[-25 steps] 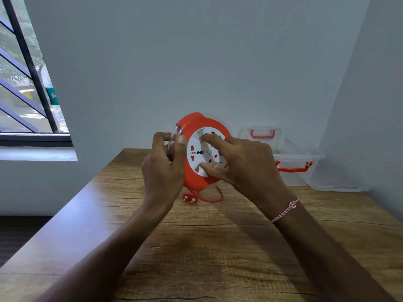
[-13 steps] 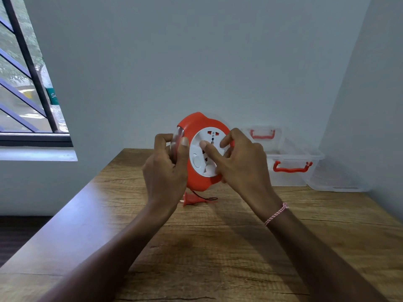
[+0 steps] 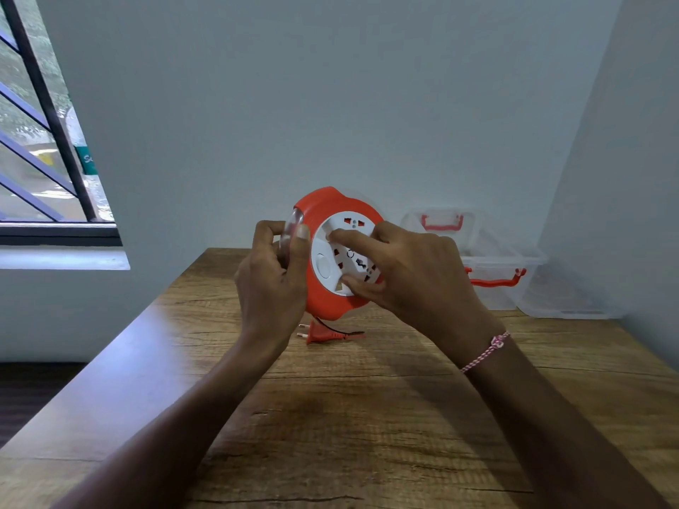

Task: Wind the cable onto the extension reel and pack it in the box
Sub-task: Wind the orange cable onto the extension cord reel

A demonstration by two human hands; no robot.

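Round orange plastic extension reel (image 3: 323, 288) with white socket face is held upright above the wooden tabletop (image 3: 367, 416), near its far edge. Left hand (image 3: 273, 284) is closed around the reel's clear rim, thumb on the front, fingers behind. Right hand (image 3: 411, 273) is spread narrow over the white face, index fingertip and thumb pressed on it as if to turn it.

Just below the reel, the orange two-pin plug (image 3: 319, 334) lies flat on the tabletop; only a short run of thin dark cable (image 3: 343, 331) is seen between plug and reel. Winding is judged nearly done.

To the right of the reel, against the wall, the clear plastic box (image 3: 503, 273) with red latches stands open, its lid raised.

Risks, as judged: plug may be dragged and snagged under the reel if turning is fast; fingertips may slip off the smooth face; last turns may sit loose if no tension is kept; reel may be dropped on transfer to the box
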